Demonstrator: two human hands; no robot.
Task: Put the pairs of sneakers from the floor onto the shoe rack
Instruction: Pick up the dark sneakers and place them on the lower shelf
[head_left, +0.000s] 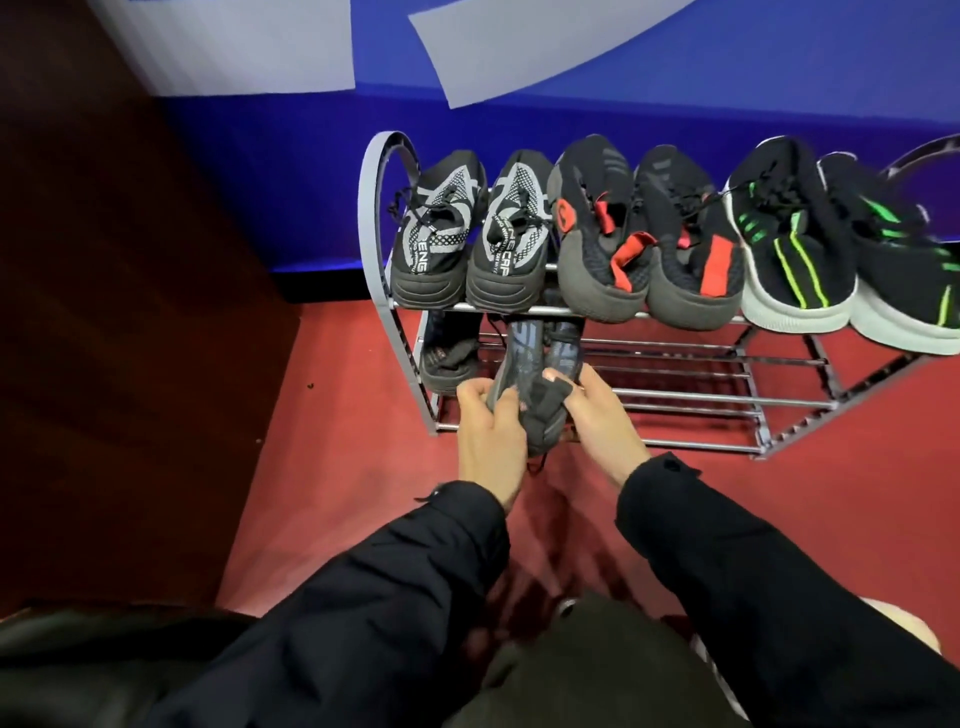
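Observation:
A grey metal shoe rack (675, 410) with two tiers stands on the red floor against a blue wall. Its top tier holds three pairs: black-and-grey sneakers (467, 234), black-and-red sneakers (639, 244) and black-and-green sneakers (831, 249). One dark sneaker (447, 353) rests at the left end of the lower tier. Beside it, a dark grey sneaker (535, 364) points toe-first into the lower tier. My left hand (491, 431) grips its heel from the left, and my right hand (597, 415) grips it from the right.
A dark brown wooden panel (130, 312) stands to the left of the rack. The lower tier's bars (727, 374) to the right of the held sneaker carry nothing. My black sleeves and lap fill the bottom of the view.

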